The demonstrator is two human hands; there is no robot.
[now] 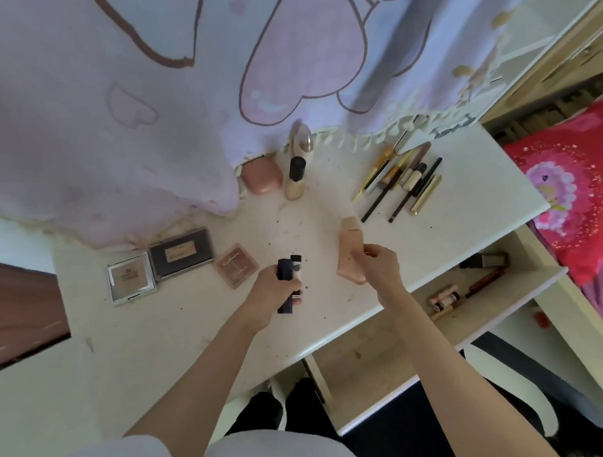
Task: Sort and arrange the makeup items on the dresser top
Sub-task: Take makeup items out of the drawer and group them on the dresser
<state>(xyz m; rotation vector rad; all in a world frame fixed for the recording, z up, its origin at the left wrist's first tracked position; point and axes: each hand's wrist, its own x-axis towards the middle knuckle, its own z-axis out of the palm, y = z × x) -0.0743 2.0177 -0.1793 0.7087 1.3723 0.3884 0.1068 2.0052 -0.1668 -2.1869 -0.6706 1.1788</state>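
Note:
My left hand [273, 291] grips a dark navy tube [284, 286] together with a black-capped pink tube [296, 262] above the white dresser top [180, 321]. My right hand [376, 266] holds a long peach-pink tube [351, 240] by its side. Three flat palettes lie in a row at the left: a silver compact [131, 278], a black palette [180, 253] and a pink palette [237, 264]. A pink rounded case [261, 176] and a beige bottle with a black cap [295, 179] stand at the back. Several pencils and brushes [399, 180] lie grouped at the back right.
An open drawer [480, 290] below the right edge holds a few lip products and a small bottle. A lilac cloth with heart prints [152, 114] hangs over the back of the dresser. A red patterned bedspread [572, 184] is at the right.

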